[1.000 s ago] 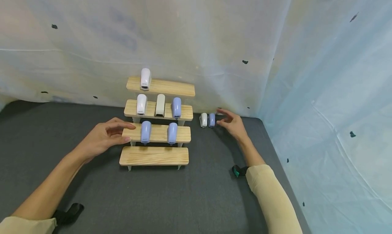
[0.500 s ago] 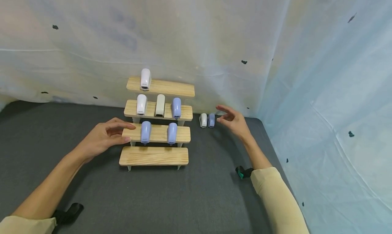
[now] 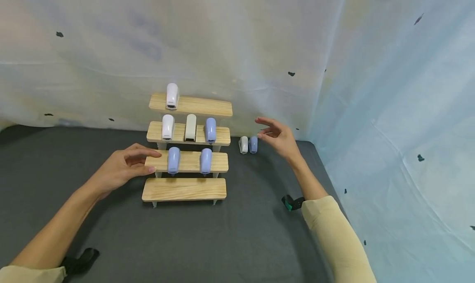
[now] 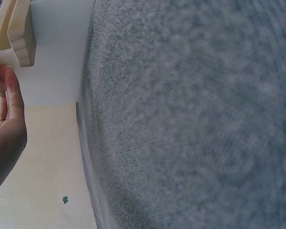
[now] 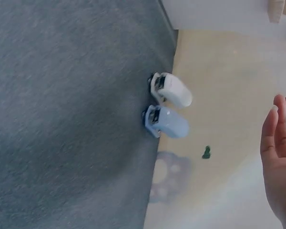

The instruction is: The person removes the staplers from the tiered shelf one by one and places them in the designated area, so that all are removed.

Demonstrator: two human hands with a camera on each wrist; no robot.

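A tiered wooden display stand [image 3: 184, 189] has small staplers on its upper three shelves. My left hand [image 3: 122, 165] pinches the left end of the second shelf from the bottom, thumb in front and fingers on top. That shelf bears two blue staplers [image 3: 173, 160]. On the shelf above are a white stapler [image 3: 168, 127], a cream stapler [image 3: 191, 127] and a blue stapler [image 3: 210, 129]. One more white stapler [image 3: 172, 96] stands on the top shelf. My right hand [image 3: 280, 139] hovers with nothing in it, beside a white stapler [image 5: 176, 89] and a blue stapler [image 5: 170, 122] on the table.
The dark grey table [image 3: 185, 242] ends at the back against a pale hanging sheet [image 3: 222, 36]. A bluish sheet [image 3: 389, 151] closes off the right side. Black wrist straps [image 3: 293, 202] show on both arms.
My right hand has risen a little, up and away from the two staplers on the table. My left hand keeps its hold on the shelf. The head view has shifted slightly.
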